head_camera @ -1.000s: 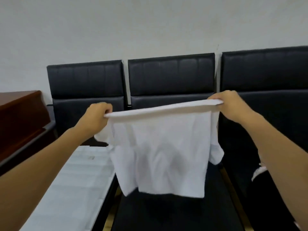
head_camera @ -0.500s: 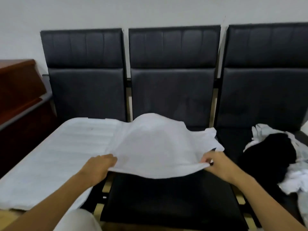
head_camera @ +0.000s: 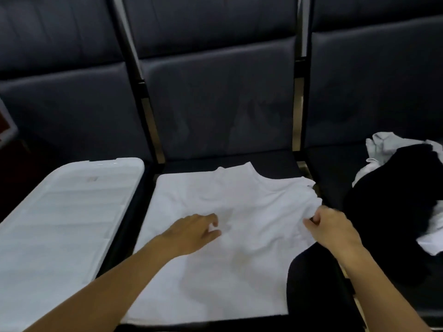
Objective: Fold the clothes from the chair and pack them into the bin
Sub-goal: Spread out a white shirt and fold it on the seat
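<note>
Head view only. We saw a white T-shirt [head_camera: 215, 226] spread flat on the middle chair seat [head_camera: 309, 288], neckline toward the backrest, hem toward us, its right side bunched and pulled in so that dark seat showed at the lower right. We had the left hand [head_camera: 191, 233] resting on the shirt around its middle, fingers loosely bent and relaxed, not clearly gripping anything; the thumb and fingertips touched the cloth. We had the right hand [head_camera: 330, 231] at the shirt's right edge, fingers curled and pinching a fold of the white fabric just below the sleeve. Both bare forearms came in from the bottom of the frame. On the left seat, just beside the shirt, lay the white bin [head_camera: 60, 224], showing a ribbed white top surface with a small label near its far edge; we could not tell whether that was a lid or the bin itself. On the right seat sat a pile of unfolded clothes [head_camera: 393, 202], black garments mixed with white ones, well apart from the left hand and near the right hand but not touching it. Dark padded backrests [head_camera: 215, 97] ran across the top. The frame was a bit soft.
</note>
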